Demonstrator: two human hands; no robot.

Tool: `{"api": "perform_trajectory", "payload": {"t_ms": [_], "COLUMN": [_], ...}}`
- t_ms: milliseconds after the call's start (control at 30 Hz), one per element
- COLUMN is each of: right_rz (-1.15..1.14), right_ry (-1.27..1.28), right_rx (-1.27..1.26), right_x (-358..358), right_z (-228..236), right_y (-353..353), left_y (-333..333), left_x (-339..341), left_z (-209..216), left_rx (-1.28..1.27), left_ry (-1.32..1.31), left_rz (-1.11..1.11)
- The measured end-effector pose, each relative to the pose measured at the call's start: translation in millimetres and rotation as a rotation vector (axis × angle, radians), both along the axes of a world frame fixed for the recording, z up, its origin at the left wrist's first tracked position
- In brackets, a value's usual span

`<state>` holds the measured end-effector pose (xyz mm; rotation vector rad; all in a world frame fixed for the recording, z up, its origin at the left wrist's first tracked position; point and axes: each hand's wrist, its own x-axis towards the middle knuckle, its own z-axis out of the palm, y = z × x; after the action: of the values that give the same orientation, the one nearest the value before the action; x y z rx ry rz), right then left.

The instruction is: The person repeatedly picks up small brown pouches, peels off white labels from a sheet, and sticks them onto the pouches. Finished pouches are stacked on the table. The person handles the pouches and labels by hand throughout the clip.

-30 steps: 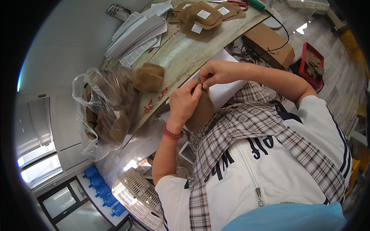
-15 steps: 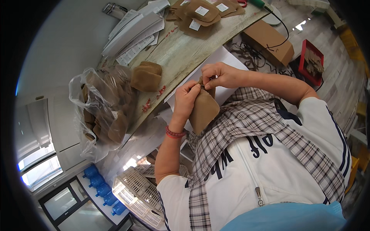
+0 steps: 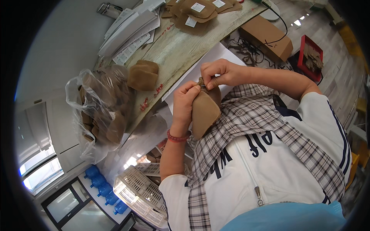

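Observation:
Over my lap, at the table's edge, hangs a tan-brown cloth piece [image 3: 205, 111], a flat rounded flap with a bunched top. Thumb and fingers of my left hand [image 3: 182, 101] pinch it near that top. My right hand [image 3: 223, 73] is closed in a pinch just beside them, at the bunched end. A thin pale sliver shows by the right fingertips, too small to name. Behind the flap a second brown layer is partly hidden. White paper [image 3: 181, 82] lies beneath my hands.
On the worn wooden table [image 3: 173, 50] sit a brown cloth stack [image 3: 143, 75], labelled brown pieces [image 3: 196, 15] and white papers [image 3: 129, 30]. A clear plastic bag [image 3: 102, 111] of brown pieces stands at left. Beyond are a cardboard box [image 3: 266, 38], red tray [image 3: 310, 57] and white crate [image 3: 140, 192].
The view has shifted slightly. Both hands keep their pinch at the cloth's top, and the flap has turned a little, showing more of the layer behind it.

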<state>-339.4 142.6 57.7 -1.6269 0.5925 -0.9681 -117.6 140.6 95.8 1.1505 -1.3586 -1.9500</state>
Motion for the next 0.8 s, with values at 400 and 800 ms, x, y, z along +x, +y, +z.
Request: {"api": "perform_trajectory", "payload": {"t_ms": [400,800], "right_rz": [0.100,0.236], "right_ry": [0.069,-0.226], "right_rx": [0.098,0.750], "right_x": [-3,9], "right_z": [17,-1], "right_y": [-6,5], "left_y": [-3,2], "left_x": [4,16], "left_z": [2,11], "left_rx": [-0.064,-0.230], "left_ry": [-0.067,-0.198], "left_rz": [-0.158,-0.278]}}
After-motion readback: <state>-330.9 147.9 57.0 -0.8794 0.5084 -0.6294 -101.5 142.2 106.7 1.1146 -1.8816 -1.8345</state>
